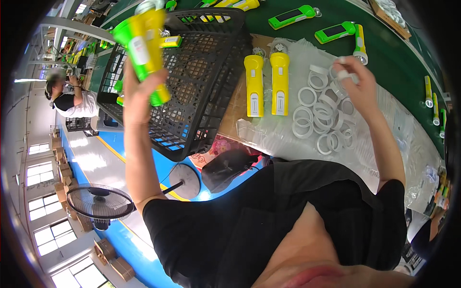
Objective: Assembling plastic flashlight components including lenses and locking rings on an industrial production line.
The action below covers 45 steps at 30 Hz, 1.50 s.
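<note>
Left hand (139, 91) clamped the yellow-green torch (144, 45); right hand (357, 84) pinched a white ring (342, 74) — best seated squarely, I'd say.

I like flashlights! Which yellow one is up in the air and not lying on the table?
The yellow and green flashlight gripped in the left hand. The two yellow flashlights lie flat beside the white rings.

Daylight is pouring through a row of windows (45, 216) along the left wall and glaring off the glossy blue floor (144, 240) with its yellow line. A black pedestal fan (100, 201) is standing near left, cardboard boxes (115, 261) are sitting beside it, and a green worktable (384, 53) is stretching far right
</note>
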{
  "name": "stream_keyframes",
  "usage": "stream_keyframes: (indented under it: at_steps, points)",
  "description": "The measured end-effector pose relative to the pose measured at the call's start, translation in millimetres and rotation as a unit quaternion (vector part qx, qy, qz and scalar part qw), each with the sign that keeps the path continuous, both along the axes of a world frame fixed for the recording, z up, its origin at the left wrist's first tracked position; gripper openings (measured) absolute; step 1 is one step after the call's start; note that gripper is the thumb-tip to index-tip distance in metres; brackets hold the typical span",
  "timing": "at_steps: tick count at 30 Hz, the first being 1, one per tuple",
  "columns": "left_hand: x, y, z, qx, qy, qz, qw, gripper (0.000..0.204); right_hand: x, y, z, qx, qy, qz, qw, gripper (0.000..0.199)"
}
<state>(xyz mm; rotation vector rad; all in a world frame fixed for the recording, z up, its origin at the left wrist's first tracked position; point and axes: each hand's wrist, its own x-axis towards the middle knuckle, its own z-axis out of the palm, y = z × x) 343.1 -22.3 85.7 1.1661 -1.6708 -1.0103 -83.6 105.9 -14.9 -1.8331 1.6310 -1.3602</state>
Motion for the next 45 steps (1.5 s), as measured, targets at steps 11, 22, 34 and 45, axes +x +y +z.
stream_keyframes:
  at_steps: [11,22,34,45]
  points:
    - [-106.3,33.6,-40.3,-0.236,-0.289,-0.205,0.905,0.079,114.3,-45.2,7.7,0.38,-0.208,0.162,0.887,0.038]
    - [178.1,-240.6,-78.4,-0.186,-0.479,0.386,0.766,0.055,90.4,-49.2,12.9,0.422,-0.175,0.209,0.865,0.029]
    - [210.1,-345.6,-101.4,-0.183,-0.358,0.153,0.903,0.112,71.9,-57.6,12.0,0.454,-0.211,0.184,0.846,0.014]
    - [188.9,-322.6,-127.4,-0.038,-0.263,0.126,0.956,0.062,78.9,-58.2,0.3,0.378,-0.164,0.182,0.893,0.012]
